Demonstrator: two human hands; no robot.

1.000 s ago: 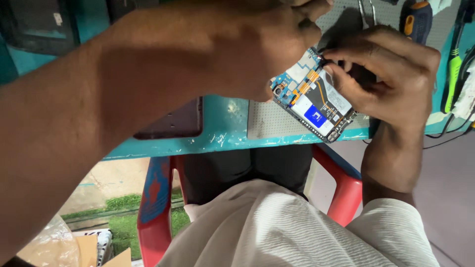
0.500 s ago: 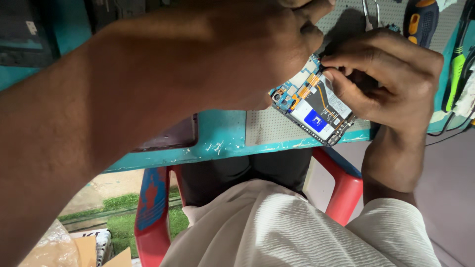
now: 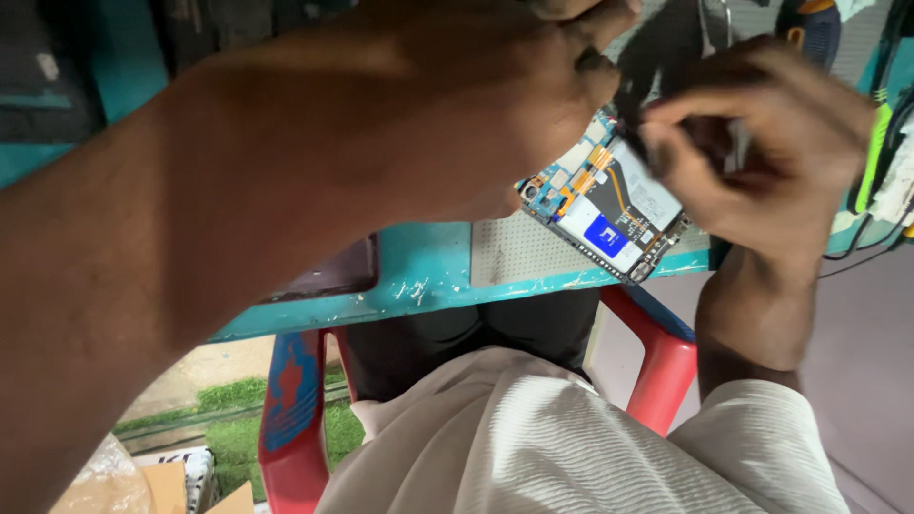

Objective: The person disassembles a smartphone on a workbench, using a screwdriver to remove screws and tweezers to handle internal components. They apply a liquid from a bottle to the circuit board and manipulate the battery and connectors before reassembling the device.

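Observation:
An opened phone [image 3: 609,214] with its back off lies tilted over the teal table's front edge, showing a circuit board, orange flex cables and a blue label. My left hand [image 3: 476,105] reaches across from the left and grips the phone's upper left end. My right hand [image 3: 752,152] comes up from the lower right, blurred. Its thumb and fingers pinch a thin dark piece [image 3: 630,119] at the phone's top edge. I cannot tell what that piece is.
The teal table [image 3: 419,276] carries a grey perforated mat [image 3: 514,252] and a dark flat slab [image 3: 328,276]. Screwdriver handles [image 3: 809,24], a green tool [image 3: 871,152] and cables sit at the right. A red plastic chair [image 3: 657,362] stands below. Cardboard [image 3: 162,485] lies on the floor.
My right hand's fingers have shifted from wrapping the phone's right side to pinching at its top edge. The phone has stayed at the table's edge, and my left hand keeps its grip.

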